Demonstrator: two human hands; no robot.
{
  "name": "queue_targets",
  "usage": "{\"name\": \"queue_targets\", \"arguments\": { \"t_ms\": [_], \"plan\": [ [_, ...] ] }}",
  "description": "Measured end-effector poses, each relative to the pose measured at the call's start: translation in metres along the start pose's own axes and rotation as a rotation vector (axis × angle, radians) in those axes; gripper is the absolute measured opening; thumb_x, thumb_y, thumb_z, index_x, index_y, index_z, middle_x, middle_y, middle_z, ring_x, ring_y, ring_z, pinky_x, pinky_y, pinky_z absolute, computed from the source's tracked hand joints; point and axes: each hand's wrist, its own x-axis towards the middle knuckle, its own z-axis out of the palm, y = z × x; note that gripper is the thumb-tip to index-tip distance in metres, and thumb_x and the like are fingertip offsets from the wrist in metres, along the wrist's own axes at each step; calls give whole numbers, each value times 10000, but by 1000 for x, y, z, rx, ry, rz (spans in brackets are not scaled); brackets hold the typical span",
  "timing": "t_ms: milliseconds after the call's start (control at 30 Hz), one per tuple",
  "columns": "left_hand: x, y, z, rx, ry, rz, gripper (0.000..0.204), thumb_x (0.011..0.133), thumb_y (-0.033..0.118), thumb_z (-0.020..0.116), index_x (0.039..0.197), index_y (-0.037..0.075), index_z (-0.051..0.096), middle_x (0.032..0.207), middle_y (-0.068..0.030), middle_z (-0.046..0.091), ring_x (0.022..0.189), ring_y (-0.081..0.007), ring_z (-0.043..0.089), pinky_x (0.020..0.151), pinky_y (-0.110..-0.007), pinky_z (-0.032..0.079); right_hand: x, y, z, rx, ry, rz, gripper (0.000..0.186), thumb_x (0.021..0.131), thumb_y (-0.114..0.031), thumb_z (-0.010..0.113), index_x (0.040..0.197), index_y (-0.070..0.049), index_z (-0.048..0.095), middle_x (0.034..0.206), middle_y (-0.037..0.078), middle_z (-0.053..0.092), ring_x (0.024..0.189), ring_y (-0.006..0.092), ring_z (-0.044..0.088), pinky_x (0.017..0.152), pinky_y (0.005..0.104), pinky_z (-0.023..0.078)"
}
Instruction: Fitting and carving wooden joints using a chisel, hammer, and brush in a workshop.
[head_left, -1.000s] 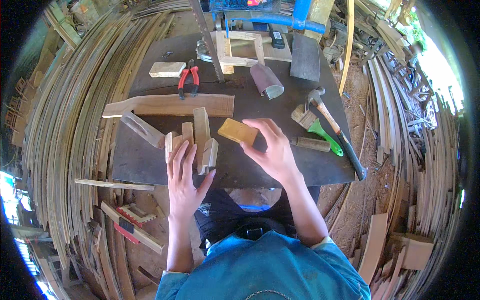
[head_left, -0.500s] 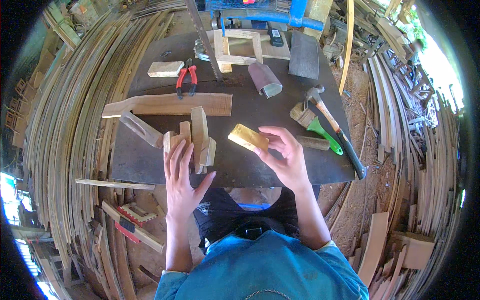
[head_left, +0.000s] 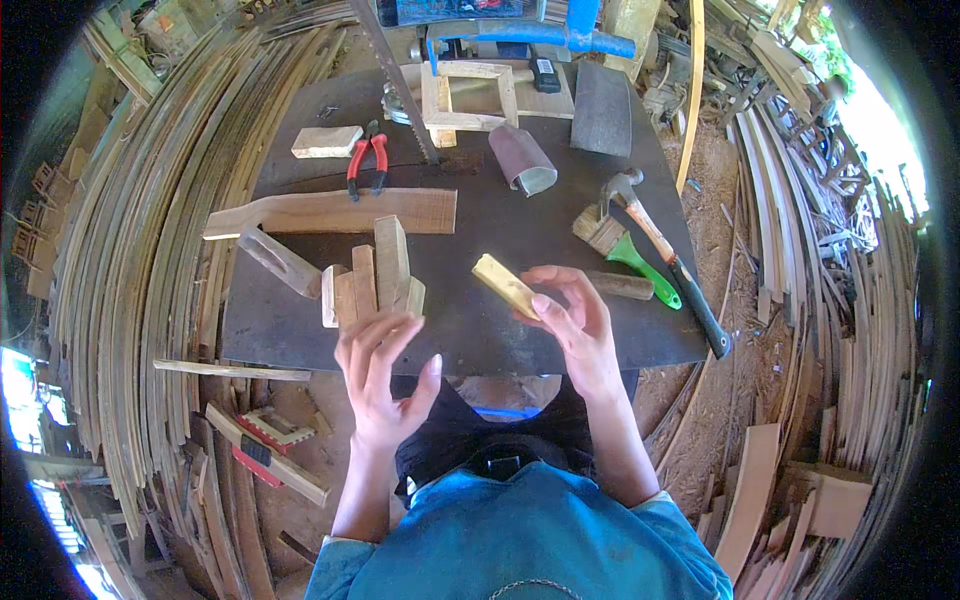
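My right hand [head_left: 582,335] grips a small yellowish wooden block [head_left: 500,283] between thumb and fingers, held up at the middle of the dark worktable [head_left: 465,330]. My left hand [head_left: 385,375] is open with curled, parted fingers at the near edge, just in front of a cluster of upright wooden blocks [head_left: 390,262]. A pale slotted wooden piece [head_left: 278,262] leans left of the cluster, and a long brown board [head_left: 335,211] lies behind it. Right of my right hand are a wooden cylinder [head_left: 625,286], a brush with green handle [head_left: 652,270] and a claw hammer [head_left: 668,259].
Farther back lie red pliers [head_left: 368,165], a small block [head_left: 325,141], rolled sandpaper [head_left: 522,160], a dark sheet [head_left: 600,108], a wooden frame [head_left: 470,95], an upright saw blade [head_left: 400,90] and blue clamps [head_left: 580,28]. Stacked planks [head_left: 160,250] line both sides.
My left hand has drawn back from the blocks toward me, fingers lifting. My right hand has moved right and down while turning the yellowish block onto its narrow side.
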Motion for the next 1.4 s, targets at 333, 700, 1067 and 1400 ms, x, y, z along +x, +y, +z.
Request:
{"name": "queue_targets", "arguments": {
  "t_ms": [333, 700, 1067, 1400],
  "plan": [
    [10, 17, 8, -375, -106, -125, 343, 855, 55, 692, 1194, 21, 647, 1097, -150, 678, 1001, -287, 659, 904, -370, 504, -5, -1, -5, -22, 18, -14, 341, 982, -150, 653, 1250, 26, 537, 1228, 107, 576, 1079, 193, 640, 930, 364, 558],
    [19, 33, 27, -754, -130, -430, 589, 906, 312, 743, 1361, 8, 525, 1204, -156, 642, 1081, -227, 632, 973, -377, 479, -20, -3, 7, 60, -167, -91, 488, 960, -236, 681, 1323, 3, 459, 1246, 169, 562, 1141, 230, 605, 890, 389, 593],
    [8, 33, 38, -1074, -345, -682, 336, 1004, 228, 640, 1220, -28, 612, 1079, -79, 675, 1008, -108, 609, 877, -267, 479, -20, -11, 0, -116, -34, 38, 345, 1024, -265, 601, 1256, -19, 539, 1044, 105, 665, 813, 117, 648, 595, 234, 503],
    [5, 23, 48, -1491, -346, -1018, 468, 1059, 403, 473, 1257, -12, 563, 1129, -132, 677, 981, -197, 668, 874, -346, 538, -24, -11, -8, -75, 6, 95, 353, 1062, -306, 510, 1252, -11, 536, 1036, 121, 679, 644, 137, 653, 572, 242, 506]
  ]
}}
